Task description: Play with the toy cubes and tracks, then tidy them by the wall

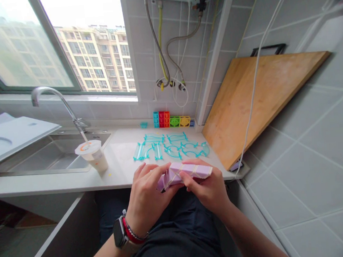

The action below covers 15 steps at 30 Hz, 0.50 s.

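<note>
Both my hands hold a bundle of pale purple flat pieces [187, 170] bound with rubber bands, just in front of the counter's edge. My left hand [149, 194] grips its left end with fingers curled over the top; a watch and red bracelet sit on that wrist. My right hand [208, 187] wraps its right end from below, thumb on the bundle. Beyond the bundle, several teal translucent track pieces [170, 148] lie spread on the white counter [121, 169]. A row of coloured blocks [172, 120] stands against the tiled wall.
A sealed drink cup [93, 154] stands by the sink [50, 155], with a curved tap [58, 102] behind. A wooden cutting board [247, 102] leans on the right wall, a white cable [254, 85] across it. Hoses hang from a wall heater above.
</note>
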Tool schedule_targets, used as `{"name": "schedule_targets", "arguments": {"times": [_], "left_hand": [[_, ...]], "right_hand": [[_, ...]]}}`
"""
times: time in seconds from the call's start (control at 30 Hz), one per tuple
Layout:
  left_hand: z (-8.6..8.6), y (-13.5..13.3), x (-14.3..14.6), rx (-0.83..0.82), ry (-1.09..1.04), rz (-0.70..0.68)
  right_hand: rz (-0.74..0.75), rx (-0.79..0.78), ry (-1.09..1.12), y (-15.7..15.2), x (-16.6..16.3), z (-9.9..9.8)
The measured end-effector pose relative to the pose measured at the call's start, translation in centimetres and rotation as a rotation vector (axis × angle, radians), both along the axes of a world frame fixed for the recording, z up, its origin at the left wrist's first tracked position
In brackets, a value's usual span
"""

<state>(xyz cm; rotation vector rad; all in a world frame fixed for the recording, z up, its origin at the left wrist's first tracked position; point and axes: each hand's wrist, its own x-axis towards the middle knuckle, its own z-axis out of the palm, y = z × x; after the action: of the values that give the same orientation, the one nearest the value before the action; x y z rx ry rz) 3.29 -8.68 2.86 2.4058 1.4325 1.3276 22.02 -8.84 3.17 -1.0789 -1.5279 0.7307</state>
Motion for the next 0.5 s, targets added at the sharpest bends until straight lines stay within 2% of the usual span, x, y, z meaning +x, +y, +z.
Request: {"name": "schedule_targets", "arguments": {"times": [0.2,0.4,0.5], "left_hand": [[-0.5,0.2,-0.2,-0.095,-0.015,-0.002],[0.3,-0.3,0.0,-0.146,-0.074,-0.041],[0.6,-0.5,0.1,-0.189,-0.084,-0.063]], "right_hand": [[0.005,0.146,-0.114,0.0,-0.2,0.2],[0.095,-0.011,-0.044,0.4,0.8,0.2],[0.120,0.042,-0.070,0.8,1.5,0.1]]}}
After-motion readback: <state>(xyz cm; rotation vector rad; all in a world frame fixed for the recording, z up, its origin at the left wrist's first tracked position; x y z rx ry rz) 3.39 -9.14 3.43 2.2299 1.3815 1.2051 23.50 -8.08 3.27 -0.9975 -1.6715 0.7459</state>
